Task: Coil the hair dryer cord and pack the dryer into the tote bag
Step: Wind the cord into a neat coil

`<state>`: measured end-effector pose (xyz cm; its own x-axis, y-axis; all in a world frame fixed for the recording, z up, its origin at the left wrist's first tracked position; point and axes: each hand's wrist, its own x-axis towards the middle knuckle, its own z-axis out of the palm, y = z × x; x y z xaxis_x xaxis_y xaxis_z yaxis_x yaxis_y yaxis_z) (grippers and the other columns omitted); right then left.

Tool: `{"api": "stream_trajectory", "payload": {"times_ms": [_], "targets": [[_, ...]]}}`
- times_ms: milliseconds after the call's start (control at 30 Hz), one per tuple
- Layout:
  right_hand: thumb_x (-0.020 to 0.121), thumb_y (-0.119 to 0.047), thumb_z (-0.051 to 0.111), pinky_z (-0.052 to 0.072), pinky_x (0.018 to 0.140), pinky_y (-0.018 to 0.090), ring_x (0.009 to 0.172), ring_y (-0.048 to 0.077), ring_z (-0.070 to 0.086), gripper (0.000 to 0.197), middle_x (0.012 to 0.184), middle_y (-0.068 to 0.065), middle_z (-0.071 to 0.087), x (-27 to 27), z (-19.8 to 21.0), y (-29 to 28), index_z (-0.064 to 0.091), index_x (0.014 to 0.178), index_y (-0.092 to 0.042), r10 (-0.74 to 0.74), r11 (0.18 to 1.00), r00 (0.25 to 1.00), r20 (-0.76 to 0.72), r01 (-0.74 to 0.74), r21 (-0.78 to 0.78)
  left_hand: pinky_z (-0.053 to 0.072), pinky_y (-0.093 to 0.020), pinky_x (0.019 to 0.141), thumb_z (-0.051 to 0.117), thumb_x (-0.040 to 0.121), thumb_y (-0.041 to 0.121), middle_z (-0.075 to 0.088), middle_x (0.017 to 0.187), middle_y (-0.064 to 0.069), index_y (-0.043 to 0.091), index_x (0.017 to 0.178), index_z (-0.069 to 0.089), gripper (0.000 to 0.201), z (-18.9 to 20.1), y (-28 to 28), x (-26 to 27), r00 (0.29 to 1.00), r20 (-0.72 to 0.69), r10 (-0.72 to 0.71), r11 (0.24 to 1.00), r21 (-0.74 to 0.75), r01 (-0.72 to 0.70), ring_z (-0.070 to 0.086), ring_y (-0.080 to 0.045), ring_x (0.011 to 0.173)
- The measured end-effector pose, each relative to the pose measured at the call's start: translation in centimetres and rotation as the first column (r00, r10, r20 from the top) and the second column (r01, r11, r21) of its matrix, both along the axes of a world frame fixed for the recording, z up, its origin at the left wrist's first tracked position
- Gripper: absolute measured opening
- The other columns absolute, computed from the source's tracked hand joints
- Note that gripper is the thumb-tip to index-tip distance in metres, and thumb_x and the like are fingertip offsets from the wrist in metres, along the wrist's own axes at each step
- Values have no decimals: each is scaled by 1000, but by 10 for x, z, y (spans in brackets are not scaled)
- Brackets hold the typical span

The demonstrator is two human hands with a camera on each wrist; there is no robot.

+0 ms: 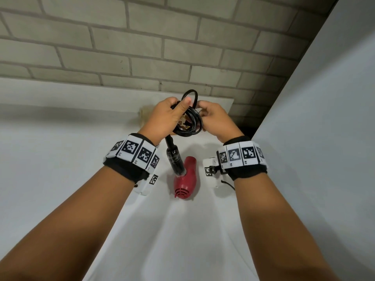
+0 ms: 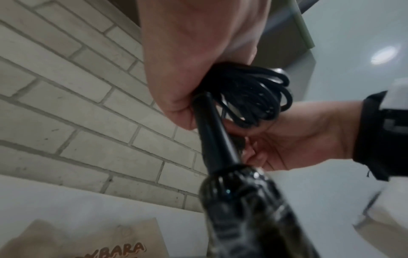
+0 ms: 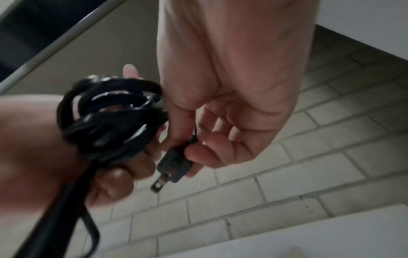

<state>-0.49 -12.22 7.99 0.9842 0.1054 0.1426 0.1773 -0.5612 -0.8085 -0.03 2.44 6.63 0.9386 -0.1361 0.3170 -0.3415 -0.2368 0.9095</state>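
A red hair dryer [image 1: 185, 179] with a black handle [image 1: 174, 157] hangs below my hands over the white surface. Its black cord [image 1: 189, 120] is wound in several loops, and my left hand [image 1: 166, 116] grips the bundle [image 2: 249, 97] with the thumb on top. My right hand [image 1: 213, 118] pinches the cord's end at the black plug [image 3: 174, 165], whose metal prongs point down. One loop sticks up above both hands. A beige tote bag [image 2: 92, 239] with brown lettering lies flat on the surface near the wall, mostly hidden behind my left hand in the head view.
A grey brick wall [image 1: 121, 47] rises just behind the white surface [image 1: 60, 149]. A white panel [image 1: 324, 118] stands along the right side. A dark gap [image 1: 246, 128] shows between that panel and the wall.
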Motion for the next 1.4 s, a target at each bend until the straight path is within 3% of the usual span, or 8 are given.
{"api": "stream_trajectory", "payload": {"times_ms": [133, 333, 467, 600, 833, 1033, 1200, 1400], "targets": [[92, -16, 55, 45, 62, 28, 61, 16, 54, 19, 66, 2, 60, 2, 1, 4, 59, 73, -19, 9, 933, 979, -205, 66, 353, 41, -20, 61, 42, 94, 41, 47, 65, 4, 19, 68, 43, 34, 1, -1, -3, 999, 10, -35, 999, 14, 35, 46, -9, 60], [95, -16, 46, 31, 62, 23, 63, 10, 43, 23, 69, -1, 51, 2, 2, 0, 56, 76, -20, 104, 880, 912, -397, 101, 464, 49, -32, 76, 36, 90, 55, 57, 77, -3, 17, 78, 50, 42, -2, 2, -1, 993, -55, -106, 993, -57, 103, 57, -16, 73], [95, -18, 44, 32, 61, 20, 58, 6, 47, 23, 56, -7, 57, 0, -2, -1, 59, 77, -20, 180, 780, 854, -488, 178, 600, 50, -22, 73, 35, 94, 50, 63, 78, -3, 12, 82, 54, 44, -1, 4, -3, 989, -65, -132, 988, -84, 127, 61, -15, 74], [92, -12, 43, 41, 56, 20, 65, 10, 48, 17, 71, 0, 53, 0, -4, 0, 56, 82, -15, 200, 781, 833, -517, 183, 597, 51, -38, 90, 38, 80, 63, 66, 103, -23, -4, 105, 56, 74, -1, 4, -5, 974, -94, -207, 975, -98, 198, 64, -31, 96], [83, -11, 47, 52, 55, 25, 72, 13, 65, 13, 73, 3, 67, -11, -16, 8, 60, 80, -12, 417, 613, 783, -462, 133, 779, 47, -27, 74, 41, 82, 52, 57, 83, -11, 1, 93, 55, 54, -1, 2, -7, 983, -57, -175, 968, -190, 161, 56, -17, 75], [93, -8, 39, 50, 57, 23, 76, 10, 65, 20, 79, -1, 68, -18, -21, 5, 58, 91, -13, 443, 633, 830, -339, -22, 774, 48, -17, 82, 42, 96, 32, 59, 94, 4, 21, 121, 50, 28, -4, 0, -5, 985, -34, -168, 959, -235, 156, 58, -4, 87], [98, -31, 28, 49, 73, 34, 81, 16, 65, 35, 84, 3, 66, -21, -9, 3, 59, 97, -14, 367, 623, 860, -355, 56, 780, 49, -24, 77, 41, 97, 31, 61, 85, 0, 16, 112, 59, 27, -2, -1, -5, 989, 26, -143, 959, -244, 145, 58, -11, 81], [93, -57, 29, 53, 80, 34, 88, 17, 67, 51, 93, 5, 71, -25, -11, 40, 65, 92, -23, -145, 948, 985, 90, 113, 297, 49, -26, 79, 48, 93, 39, 61, 83, 6, 19, 93, 57, 22, -8, -7, -1, 999, 46, 25, 970, -242, -13, 59, -9, 81]]}}
